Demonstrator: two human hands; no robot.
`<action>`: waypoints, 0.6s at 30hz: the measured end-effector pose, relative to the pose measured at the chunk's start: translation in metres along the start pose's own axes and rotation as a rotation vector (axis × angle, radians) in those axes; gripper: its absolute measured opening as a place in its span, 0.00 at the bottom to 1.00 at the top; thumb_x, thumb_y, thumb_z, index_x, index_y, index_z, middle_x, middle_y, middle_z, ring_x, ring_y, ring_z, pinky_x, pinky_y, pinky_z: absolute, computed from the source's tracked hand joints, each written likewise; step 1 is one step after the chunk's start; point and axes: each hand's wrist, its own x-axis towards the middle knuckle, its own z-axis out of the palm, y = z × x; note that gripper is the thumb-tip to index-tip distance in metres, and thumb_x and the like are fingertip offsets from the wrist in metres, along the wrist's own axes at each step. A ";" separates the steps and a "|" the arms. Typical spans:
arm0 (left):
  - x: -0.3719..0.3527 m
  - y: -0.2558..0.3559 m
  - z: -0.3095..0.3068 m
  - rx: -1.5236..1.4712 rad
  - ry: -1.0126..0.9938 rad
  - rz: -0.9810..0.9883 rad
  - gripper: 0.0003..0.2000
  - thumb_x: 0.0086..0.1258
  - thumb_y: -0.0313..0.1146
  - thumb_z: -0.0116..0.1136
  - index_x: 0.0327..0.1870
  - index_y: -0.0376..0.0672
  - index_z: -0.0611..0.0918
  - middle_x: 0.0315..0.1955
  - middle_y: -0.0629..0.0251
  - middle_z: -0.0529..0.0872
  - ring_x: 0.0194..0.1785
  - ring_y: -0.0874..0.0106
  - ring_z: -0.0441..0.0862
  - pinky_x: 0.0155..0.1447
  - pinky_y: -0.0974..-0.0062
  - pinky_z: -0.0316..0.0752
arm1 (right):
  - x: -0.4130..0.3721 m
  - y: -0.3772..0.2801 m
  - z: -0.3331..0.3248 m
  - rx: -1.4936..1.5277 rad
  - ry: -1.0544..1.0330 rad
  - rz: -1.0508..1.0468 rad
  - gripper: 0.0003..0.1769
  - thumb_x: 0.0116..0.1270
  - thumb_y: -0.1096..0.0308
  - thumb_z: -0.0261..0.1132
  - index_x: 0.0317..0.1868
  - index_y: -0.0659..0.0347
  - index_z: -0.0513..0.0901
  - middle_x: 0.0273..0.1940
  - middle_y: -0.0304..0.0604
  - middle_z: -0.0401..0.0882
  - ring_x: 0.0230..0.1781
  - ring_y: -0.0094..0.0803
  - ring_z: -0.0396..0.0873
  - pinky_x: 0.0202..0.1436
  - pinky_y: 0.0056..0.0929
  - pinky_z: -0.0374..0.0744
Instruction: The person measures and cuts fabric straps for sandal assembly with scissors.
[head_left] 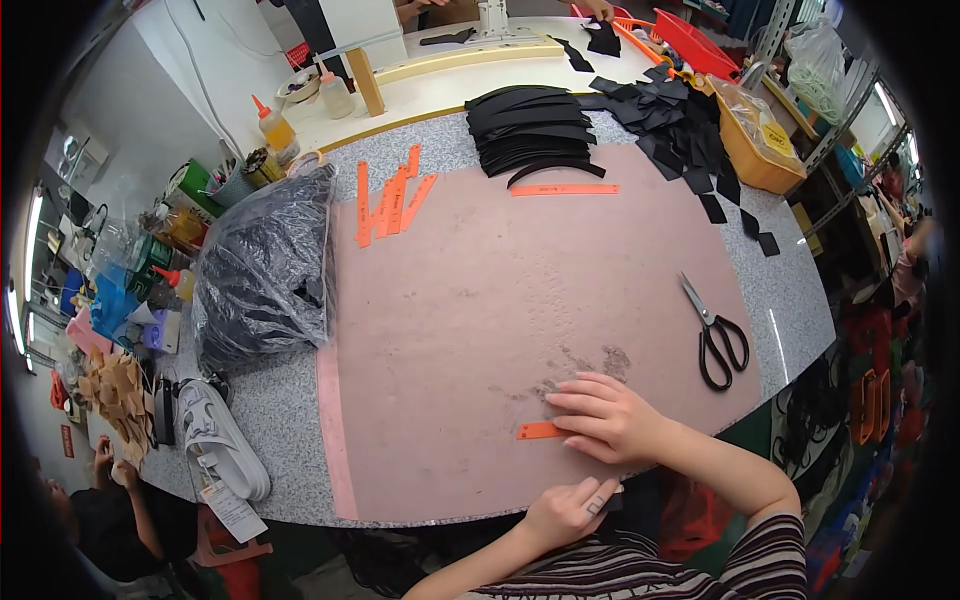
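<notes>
My right hand (607,420) lies with outstretched fingers on the pink mat (430,350), partly covering an orange strip (537,430) with small dark print. Close to the mat's front edge, my left hand (570,514) is closed. A small pale bit shows beside its fingertips, but what it grips is hidden. Black-handled scissors (713,330) rest on the mat to the right, blades pointing away. Farther off, another orange strip (565,189) lies just in front of a curved black piece (555,168) and a stack of black pieces (528,125).
Several orange strips (385,205) lie at the mat's far left, beside a plastic bag of dark material (265,270). A white shoe (222,445) stands front left. Loose black pieces (670,125) spread near a yellow basket (755,145). Other people work at the back and far left.
</notes>
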 end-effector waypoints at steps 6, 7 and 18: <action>0.000 -0.001 0.000 -0.044 0.002 -0.007 0.25 0.52 0.31 0.69 0.56 0.43 0.83 0.24 0.68 0.73 0.22 0.73 0.78 0.26 0.75 0.74 | 0.099 0.029 0.027 0.023 0.085 -0.010 0.19 0.65 0.62 0.68 0.52 0.63 0.80 0.64 0.53 0.73 0.68 0.50 0.70 0.72 0.47 0.69; 0.000 -0.001 0.000 -0.056 0.004 -0.007 0.25 0.52 0.30 0.69 0.56 0.43 0.83 0.25 0.68 0.74 0.22 0.73 0.78 0.26 0.75 0.74 | 0.122 0.038 0.033 0.005 0.102 0.001 0.21 0.65 0.61 0.68 0.54 0.63 0.79 0.66 0.54 0.72 0.69 0.50 0.68 0.72 0.47 0.68; 0.004 -0.004 -0.007 -0.178 0.004 0.008 0.27 0.52 0.28 0.69 0.58 0.39 0.82 0.25 0.68 0.74 0.21 0.72 0.76 0.26 0.74 0.74 | 0.273 0.117 0.092 -0.222 0.261 0.201 0.29 0.70 0.52 0.63 0.57 0.72 0.71 0.71 0.65 0.64 0.74 0.57 0.61 0.79 0.52 0.56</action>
